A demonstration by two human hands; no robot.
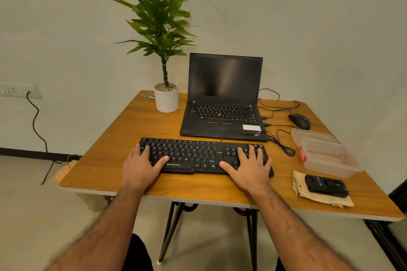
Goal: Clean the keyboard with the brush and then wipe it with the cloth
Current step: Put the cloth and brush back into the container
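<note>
Nearest, at lower centre: left hand [141, 167] and right hand [250, 168] laid flat with fingers spread on the ends of the black keyboard [198, 157], each grip open and empty. Marked ZEBRONICS below the space bar. Probably light, stiff plastic; best steadied by the end edges. At lower right of the wooden tabletop [114, 138], soft beige cloth [301, 187] under a black case. No brush in sight.

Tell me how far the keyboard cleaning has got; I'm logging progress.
Nothing looks done yet. Both the left hand and right hand lie flat and empty on the keyboard. No brush is plainly visible. The beige cloth lies folded under a black device. Brushing and wiping both remain.
</note>
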